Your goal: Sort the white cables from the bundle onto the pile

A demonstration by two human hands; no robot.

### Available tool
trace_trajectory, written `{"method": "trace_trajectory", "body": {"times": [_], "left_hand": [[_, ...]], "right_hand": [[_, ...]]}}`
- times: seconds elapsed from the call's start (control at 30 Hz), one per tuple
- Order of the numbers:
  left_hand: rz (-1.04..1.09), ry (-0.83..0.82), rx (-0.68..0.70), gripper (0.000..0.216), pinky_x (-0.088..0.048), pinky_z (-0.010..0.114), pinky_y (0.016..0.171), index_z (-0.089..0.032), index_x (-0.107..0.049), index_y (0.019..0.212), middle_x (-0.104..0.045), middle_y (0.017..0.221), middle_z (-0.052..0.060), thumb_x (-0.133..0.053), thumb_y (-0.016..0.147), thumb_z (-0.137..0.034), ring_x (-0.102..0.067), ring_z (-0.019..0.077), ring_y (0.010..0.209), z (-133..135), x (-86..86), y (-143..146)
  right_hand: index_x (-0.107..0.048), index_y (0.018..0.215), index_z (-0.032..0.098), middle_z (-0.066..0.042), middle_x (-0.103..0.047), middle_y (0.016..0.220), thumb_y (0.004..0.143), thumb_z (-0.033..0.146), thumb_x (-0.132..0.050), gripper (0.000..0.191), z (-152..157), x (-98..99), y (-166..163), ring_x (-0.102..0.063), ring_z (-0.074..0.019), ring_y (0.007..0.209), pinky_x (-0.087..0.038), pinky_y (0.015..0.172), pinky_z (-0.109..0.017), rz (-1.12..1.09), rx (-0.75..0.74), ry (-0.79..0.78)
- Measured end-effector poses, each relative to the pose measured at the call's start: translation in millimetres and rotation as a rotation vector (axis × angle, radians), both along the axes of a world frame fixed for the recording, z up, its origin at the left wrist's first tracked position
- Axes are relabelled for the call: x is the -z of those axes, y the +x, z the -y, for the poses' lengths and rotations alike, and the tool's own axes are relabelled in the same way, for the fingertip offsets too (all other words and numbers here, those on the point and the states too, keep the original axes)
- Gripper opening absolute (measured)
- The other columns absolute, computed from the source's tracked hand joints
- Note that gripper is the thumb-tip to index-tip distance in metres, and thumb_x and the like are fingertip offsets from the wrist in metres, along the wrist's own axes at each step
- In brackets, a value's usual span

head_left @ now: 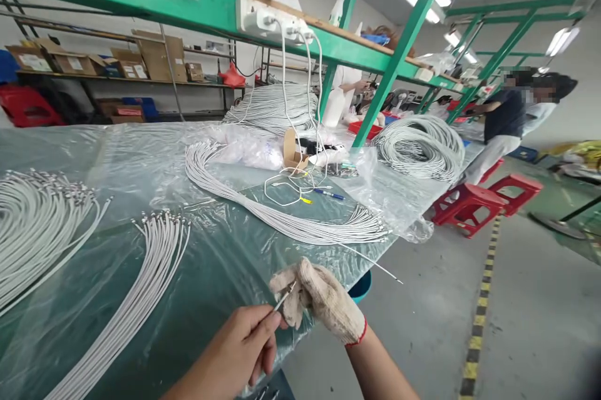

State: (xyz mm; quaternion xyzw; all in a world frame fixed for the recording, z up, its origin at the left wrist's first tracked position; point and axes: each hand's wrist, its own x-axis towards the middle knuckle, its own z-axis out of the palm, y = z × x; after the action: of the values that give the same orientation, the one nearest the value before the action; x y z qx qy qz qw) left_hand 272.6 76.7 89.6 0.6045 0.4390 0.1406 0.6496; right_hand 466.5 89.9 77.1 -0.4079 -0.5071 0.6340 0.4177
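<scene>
Bare and closed, my left hand (pixel 248 340) pinches a thin white cable (pixel 283 300) near its end. My right hand (pixel 323 300), in a white knitted glove with a red cuff edge, has its fingers curled round the cable's tip, so the very end is partly hidden. Both hands are above the front edge of the table. Just beyond them lies a curved bundle of white cables (pixel 263 209), one cable sticking out to the right. To the left, another bundle of white cables (pixel 154 262) runs toward me, its metal-tipped ends pointing away.
A big cable coil (pixel 32 225) lies far left, with more coils (pixel 417 146) behind. A green frame (pixel 399 49) with a power strip (pixel 272 21) crosses above the plastic-covered table (pixel 225 300). Red stools (pixel 469 203) and co-workers (pixel 504 112) are at right.
</scene>
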Motion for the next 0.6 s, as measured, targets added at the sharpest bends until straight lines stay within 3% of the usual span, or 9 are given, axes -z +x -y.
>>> {"method": "trace_trajectory", "body": {"times": [0.1,0.2,0.33,0.47,0.6], "left_hand": [[-0.063,0.069,-0.018,0.059,-0.038,0.024,0.053,-0.02,-0.055,0.068,-0.051,0.054,-0.003,-0.036,0.093,-0.07,-0.04,0.0092,0.042,-5,-5.9,8],[-0.124,0.137,-0.025,0.054,-0.039,0.026,0.056,-0.021,-0.05,0.061,-0.051,0.052,-0.002,-0.036,0.094,-0.061,-0.044,0.0102,0.043,-2,0.3,5],[-0.103,0.107,-0.009,0.048,-0.039,0.025,0.054,-0.021,-0.05,0.063,-0.056,0.056,-0.002,-0.041,0.092,-0.059,-0.047,0.0105,0.045,1,2.9,5],[0.112,-0.013,-0.042,0.043,-0.038,0.023,0.051,-0.02,-0.056,0.081,-0.062,0.066,-0.003,-0.049,0.088,-0.062,-0.05,0.0097,0.044,-6,0.3,12],[0.17,0.027,-0.059,0.042,-0.039,0.023,0.052,-0.019,-0.056,0.067,-0.057,0.057,-0.003,-0.05,0.087,-0.055,-0.05,0.0096,0.045,-12,3.6,17]], "right_hand": [[-0.074,0.111,0.014,-0.006,-0.072,0.068,0.096,0.07,-0.05,0.063,10,-2.0,5,-0.064,-0.0155,0.057,-0.05,0.057,-0.026,0.069,0.177,0.066],[-0.073,0.094,0.014,-0.003,-0.069,0.062,0.094,0.063,-0.061,0.05,16,0.7,7,-0.06,-0.013,0.055,-0.047,0.058,-0.024,0.172,0.277,0.062],[-0.067,0.076,0.015,-0.001,-0.063,0.053,0.09,0.06,-0.069,0.047,20,5.1,2,-0.053,-0.0106,0.048,-0.043,0.053,-0.023,0.216,0.286,0.025],[-0.064,0.075,0.015,0.0,-0.061,0.052,0.087,0.062,-0.07,0.049,24,8.8,-3,-0.051,-0.01,0.046,-0.039,0.048,-0.022,0.21,0.273,-0.011],[-0.065,0.077,0.015,0.001,-0.057,0.05,0.084,0.068,-0.069,0.054,22,12.2,-7,-0.049,-0.0103,0.043,-0.036,0.044,-0.022,0.164,0.284,-0.063]]}}
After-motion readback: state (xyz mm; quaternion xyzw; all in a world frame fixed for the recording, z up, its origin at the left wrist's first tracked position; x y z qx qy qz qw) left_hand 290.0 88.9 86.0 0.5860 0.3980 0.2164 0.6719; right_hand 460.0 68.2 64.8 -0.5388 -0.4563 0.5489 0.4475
